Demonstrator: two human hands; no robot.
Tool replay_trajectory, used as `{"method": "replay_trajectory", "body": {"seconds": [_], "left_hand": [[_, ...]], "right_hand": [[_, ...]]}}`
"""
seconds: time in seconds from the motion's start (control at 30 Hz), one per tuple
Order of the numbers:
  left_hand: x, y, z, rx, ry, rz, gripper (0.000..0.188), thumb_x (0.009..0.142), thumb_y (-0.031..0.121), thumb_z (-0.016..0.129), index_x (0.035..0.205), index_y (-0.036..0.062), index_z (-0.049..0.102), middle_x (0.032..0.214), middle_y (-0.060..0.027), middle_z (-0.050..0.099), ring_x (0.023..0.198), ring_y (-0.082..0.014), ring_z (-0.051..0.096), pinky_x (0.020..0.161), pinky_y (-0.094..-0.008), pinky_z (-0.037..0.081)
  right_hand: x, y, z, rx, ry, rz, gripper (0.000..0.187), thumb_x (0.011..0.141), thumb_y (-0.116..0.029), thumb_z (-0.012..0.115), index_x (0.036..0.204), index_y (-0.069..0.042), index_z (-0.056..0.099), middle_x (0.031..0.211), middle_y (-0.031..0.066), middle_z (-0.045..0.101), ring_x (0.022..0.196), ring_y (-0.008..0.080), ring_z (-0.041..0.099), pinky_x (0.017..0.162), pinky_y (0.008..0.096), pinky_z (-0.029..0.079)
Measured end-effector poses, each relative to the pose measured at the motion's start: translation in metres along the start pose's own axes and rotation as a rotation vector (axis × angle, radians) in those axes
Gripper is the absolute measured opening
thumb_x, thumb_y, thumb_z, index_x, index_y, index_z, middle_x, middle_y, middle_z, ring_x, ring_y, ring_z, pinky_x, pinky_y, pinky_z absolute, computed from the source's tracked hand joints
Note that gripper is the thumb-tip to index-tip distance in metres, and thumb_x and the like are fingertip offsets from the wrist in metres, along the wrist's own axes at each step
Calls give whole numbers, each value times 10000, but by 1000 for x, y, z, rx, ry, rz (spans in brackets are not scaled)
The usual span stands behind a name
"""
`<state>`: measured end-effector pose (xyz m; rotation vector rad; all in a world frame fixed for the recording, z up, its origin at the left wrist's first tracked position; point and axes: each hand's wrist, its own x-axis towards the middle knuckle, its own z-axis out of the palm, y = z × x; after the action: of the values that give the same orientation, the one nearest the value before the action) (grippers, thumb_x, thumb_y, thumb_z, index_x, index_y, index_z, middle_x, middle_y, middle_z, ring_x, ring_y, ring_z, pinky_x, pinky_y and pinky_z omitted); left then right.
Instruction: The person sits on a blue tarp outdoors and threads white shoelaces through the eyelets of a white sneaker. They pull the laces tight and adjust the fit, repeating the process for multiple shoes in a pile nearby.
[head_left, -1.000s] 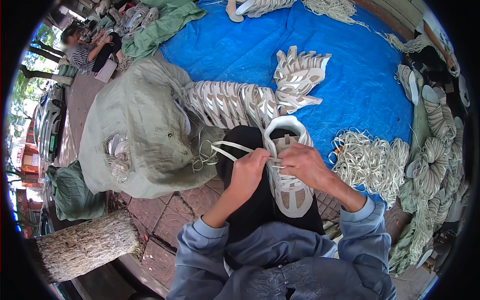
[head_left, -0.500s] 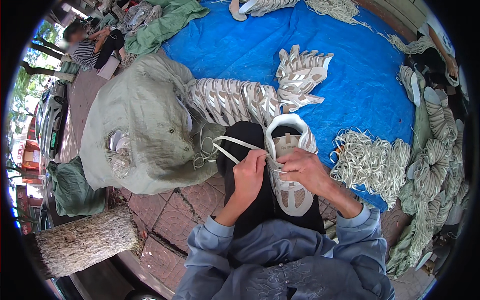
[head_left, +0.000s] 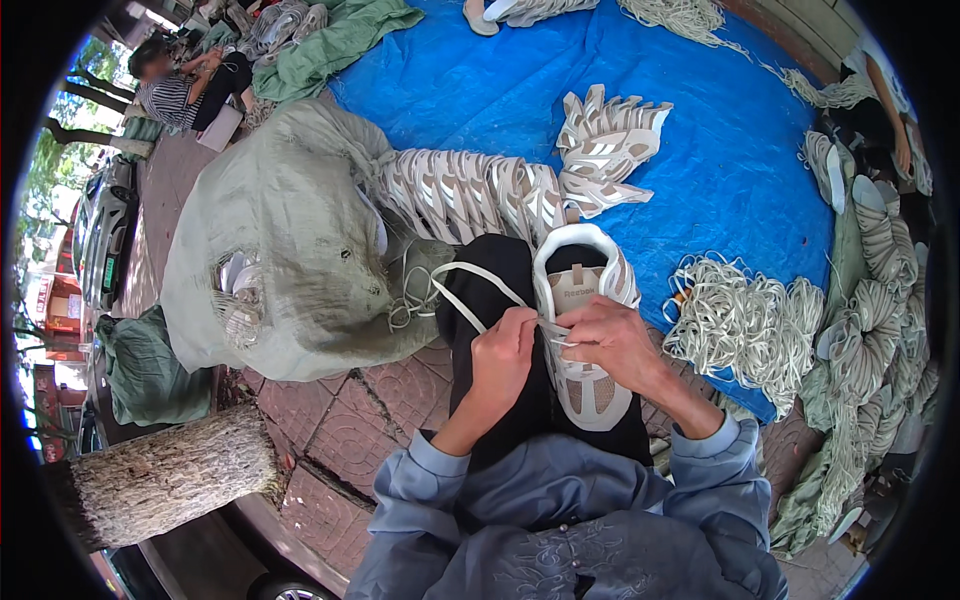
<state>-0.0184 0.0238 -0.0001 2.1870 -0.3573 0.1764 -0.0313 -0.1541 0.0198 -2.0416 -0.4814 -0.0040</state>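
Blue tarp beyond — shoe under right fingers, beside left fingers — both pinching lace.

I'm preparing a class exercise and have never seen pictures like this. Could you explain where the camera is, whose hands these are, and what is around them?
There is no machine here. A person wears a wide fisheye camera on the head, looking down, so straight edges bend and picture left is the person's left. The two bare hands are the wearer's. The left hand pinches a pale lace beside a light shoe on the lap. The right hand is on the shoe's laced front; its exact grip is unclear. Beyond, a blue tarp bears shoe uppers and a heap of laces. A big pale sack stands to the left.
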Motion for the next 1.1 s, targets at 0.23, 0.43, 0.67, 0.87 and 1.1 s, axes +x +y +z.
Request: {"method": "replay_trajectory", "body": {"seconds": [0.23,0.43,0.67,0.87,1.1], "left_hand": [[0,-1,-2,-38,-63,-63,108,822,1,549,924,29,567,671,-82,609,567,-125,610,491,-241,474],[-1,-4,7,111,-16,111,116,790,-19,559,893,33,542,653,-101,584,546,-195,610,466,-288,468],[2,5,15,412,-4,394,314,641,-21,586,947,3,521,662,-82,515,563,-222,557,446,-328,453],[28,17,-11,579,-402,456,160,727,88,565,847,-6,517,633,-101,562,555,-240,588,469,-333,480],[57,25,-5,662,-744,243,178,812,151,509,779,-24,507,584,-189,572,577,-335,607,508,-409,487]], "right_hand": [[-3,0,5,41,34,24,107,624,-113,671,684,-30,638,906,58,628,828,233,565,731,327,461],[-4,1,7,9,52,1,119,631,-116,684,694,-23,642,913,68,639,810,240,567,699,334,462],[-13,-2,11,-43,117,-30,104,639,-69,679,724,-16,651,896,74,633,809,208,578,710,311,466],[-16,16,-33,555,187,512,116,767,-35,642,862,26,667,709,26,608,620,61,521,557,199,406],[-20,35,-42,202,121,295,125,777,-138,643,856,-47,677,716,83,635,555,164,557,526,308,439]]}}
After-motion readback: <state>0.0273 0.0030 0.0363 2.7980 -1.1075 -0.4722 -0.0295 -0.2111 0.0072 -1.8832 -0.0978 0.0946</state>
